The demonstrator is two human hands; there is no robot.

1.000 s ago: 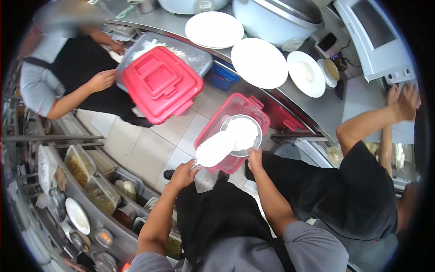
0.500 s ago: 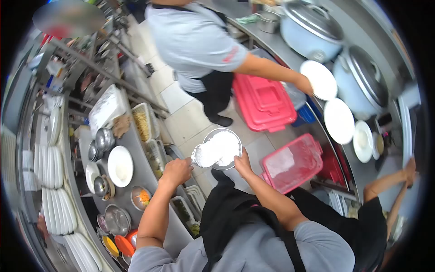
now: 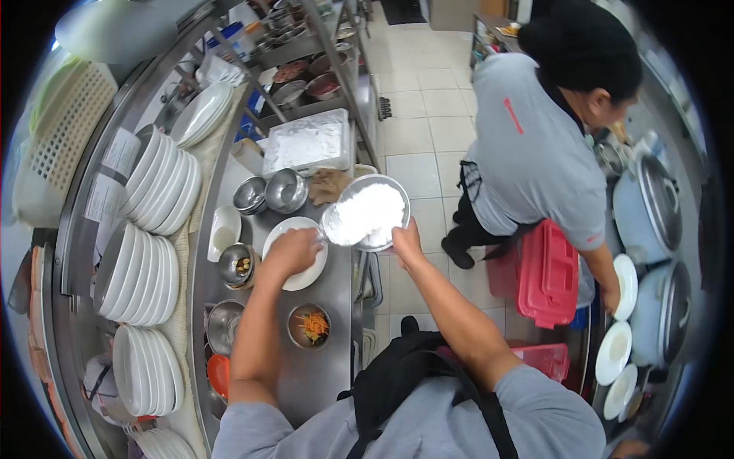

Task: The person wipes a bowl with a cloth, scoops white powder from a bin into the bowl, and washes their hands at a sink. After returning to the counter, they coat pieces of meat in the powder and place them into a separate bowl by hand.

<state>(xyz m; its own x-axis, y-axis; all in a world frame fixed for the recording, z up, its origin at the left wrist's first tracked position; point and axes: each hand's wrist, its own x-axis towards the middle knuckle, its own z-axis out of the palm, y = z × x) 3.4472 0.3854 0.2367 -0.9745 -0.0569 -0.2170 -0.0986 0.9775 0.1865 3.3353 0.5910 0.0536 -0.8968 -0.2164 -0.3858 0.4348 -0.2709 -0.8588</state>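
Note:
My right hand [image 3: 405, 239] grips the right rim of a metal bowl [image 3: 404, 197] that holds a heap of white powder [image 3: 375, 210]. My left hand [image 3: 297, 251] is closed around the handle of a scoop [image 3: 327, 229] loaded with the same white powder, its head overlapping the bowl's left side. The handle is mostly hidden in my fist. Bowl and scoop are held up near the counter's edge. Below my left hand, a white plate [image 3: 304, 280] sits on the steel counter [image 3: 325, 375].
A tray of white powder [image 3: 306, 145], small metal bowls [image 3: 287, 190] and a bowl of shredded orange food [image 3: 312, 327] stand on the counter. Stacked white plates [image 3: 157, 183] line the left shelf. At right, a co-worker [image 3: 527, 145] stands by a red lidded bin [image 3: 547, 275] and rice cookers [image 3: 650, 206].
My view has turned left toward the counter. Both hands, with the bowl and scoop, have shifted from over the floor to the counter's edge. The co-worker now appears farther right.

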